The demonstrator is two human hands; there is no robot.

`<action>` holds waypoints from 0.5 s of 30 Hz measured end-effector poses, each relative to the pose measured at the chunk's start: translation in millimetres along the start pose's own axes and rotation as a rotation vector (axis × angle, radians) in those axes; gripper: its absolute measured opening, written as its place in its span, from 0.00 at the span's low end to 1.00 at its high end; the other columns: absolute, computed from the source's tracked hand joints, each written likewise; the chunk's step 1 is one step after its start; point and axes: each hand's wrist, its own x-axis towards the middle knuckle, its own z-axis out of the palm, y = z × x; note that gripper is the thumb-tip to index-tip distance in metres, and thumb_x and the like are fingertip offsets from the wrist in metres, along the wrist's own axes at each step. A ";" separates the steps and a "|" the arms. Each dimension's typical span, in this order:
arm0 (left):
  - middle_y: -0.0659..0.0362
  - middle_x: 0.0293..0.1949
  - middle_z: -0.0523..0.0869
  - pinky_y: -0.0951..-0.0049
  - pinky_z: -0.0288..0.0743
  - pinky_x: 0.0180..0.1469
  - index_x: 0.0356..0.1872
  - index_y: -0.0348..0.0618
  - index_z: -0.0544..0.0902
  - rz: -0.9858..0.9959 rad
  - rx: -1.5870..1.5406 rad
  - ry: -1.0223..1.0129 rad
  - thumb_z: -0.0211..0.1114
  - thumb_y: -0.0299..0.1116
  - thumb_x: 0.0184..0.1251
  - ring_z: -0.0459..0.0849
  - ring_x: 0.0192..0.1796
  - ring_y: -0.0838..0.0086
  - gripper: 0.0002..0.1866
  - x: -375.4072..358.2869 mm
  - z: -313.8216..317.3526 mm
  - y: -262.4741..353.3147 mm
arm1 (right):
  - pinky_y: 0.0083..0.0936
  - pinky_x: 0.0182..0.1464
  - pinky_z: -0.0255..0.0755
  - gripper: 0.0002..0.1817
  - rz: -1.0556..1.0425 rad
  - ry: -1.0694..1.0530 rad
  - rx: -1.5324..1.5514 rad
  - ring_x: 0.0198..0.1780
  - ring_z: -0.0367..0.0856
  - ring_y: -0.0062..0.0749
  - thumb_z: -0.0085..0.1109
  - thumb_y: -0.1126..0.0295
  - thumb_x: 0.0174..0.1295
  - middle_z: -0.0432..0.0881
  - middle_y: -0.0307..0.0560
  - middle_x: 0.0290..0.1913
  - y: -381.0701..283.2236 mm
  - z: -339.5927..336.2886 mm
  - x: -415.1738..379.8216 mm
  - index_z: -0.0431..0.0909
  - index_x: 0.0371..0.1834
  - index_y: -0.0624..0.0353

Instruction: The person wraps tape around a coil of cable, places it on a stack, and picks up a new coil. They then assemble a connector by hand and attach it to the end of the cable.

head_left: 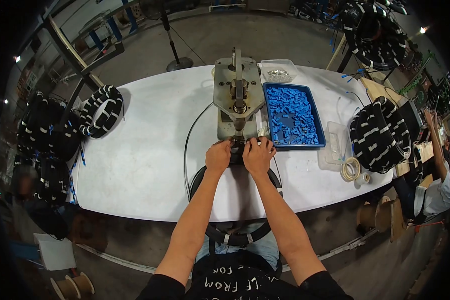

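Note:
My left hand (218, 156) and my right hand (258, 156) are side by side at the foot of a grey metal hand press (225, 97). Both sets of fingers are bent and closed around a small dark spot under the press's ram. What they pinch is too small and covered to make out. A black cable coil (227, 237) with white tape bands hangs over the table's front edge, between my forearms and against my body. A thin dark cable (187, 145) curves from beside the press toward the coil.
Right of the press stands a blue tray (323, 140) of small blue connectors. Clear plastic boxes (280, 71) and cream tape rolls (350, 170) are on the white table (135, 170). Taped cable coils (380, 135) flank both sides. A co-worker (437, 185) is at far right.

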 end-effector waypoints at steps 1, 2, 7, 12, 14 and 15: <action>0.50 0.31 0.86 0.51 0.77 0.38 0.38 0.47 0.85 0.001 0.015 -0.020 0.58 0.31 0.66 0.84 0.35 0.48 0.07 0.3 0.7 -2.2 | 0.53 0.57 0.60 0.09 -0.002 0.006 -0.001 0.56 0.69 0.49 0.56 0.62 0.64 0.76 0.50 0.48 0.2 0.7 0.1 0.81 0.38 0.53; 0.50 0.32 0.86 0.51 0.78 0.38 0.41 0.48 0.85 0.003 0.030 -0.041 0.59 0.31 0.65 0.85 0.35 0.49 0.08 0.1 1.6 -4.1 | 0.53 0.57 0.60 0.09 -0.004 0.013 -0.001 0.56 0.69 0.49 0.56 0.62 0.64 0.76 0.50 0.48 0.5 1.2 -0.1 0.81 0.38 0.53; 0.50 0.32 0.86 0.51 0.78 0.38 0.40 0.48 0.85 0.018 0.010 -0.015 0.59 0.32 0.66 0.84 0.35 0.48 0.08 -0.7 2.9 -4.3 | 0.54 0.57 0.60 0.09 -0.004 0.015 -0.004 0.56 0.69 0.49 0.56 0.61 0.64 0.76 0.50 0.47 0.2 0.2 -0.5 0.81 0.38 0.52; 0.49 0.32 0.86 0.51 0.78 0.38 0.39 0.47 0.85 0.002 0.035 -0.019 0.59 0.32 0.65 0.84 0.35 0.48 0.07 -0.3 1.6 -1.7 | 0.54 0.57 0.60 0.08 -0.006 0.013 -0.002 0.56 0.69 0.49 0.56 0.61 0.64 0.75 0.50 0.47 0.3 -0.5 -0.4 0.81 0.37 0.52; 0.49 0.32 0.86 0.51 0.78 0.38 0.38 0.47 0.84 0.020 0.032 0.005 0.59 0.32 0.65 0.84 0.35 0.48 0.07 -0.6 3.1 -3.0 | 0.54 0.57 0.60 0.08 -0.007 0.007 0.003 0.56 0.69 0.49 0.57 0.61 0.64 0.75 0.50 0.47 0.0 -1.2 -0.4 0.81 0.37 0.52; 0.49 0.32 0.86 0.51 0.78 0.38 0.38 0.47 0.84 0.019 0.032 0.004 0.59 0.32 0.65 0.84 0.35 0.48 0.07 -0.6 4.3 -4.4 | 0.54 0.57 0.60 0.08 -0.007 0.006 0.003 0.56 0.69 0.49 0.57 0.61 0.64 0.75 0.50 0.47 0.0 -0.9 -0.6 0.81 0.37 0.52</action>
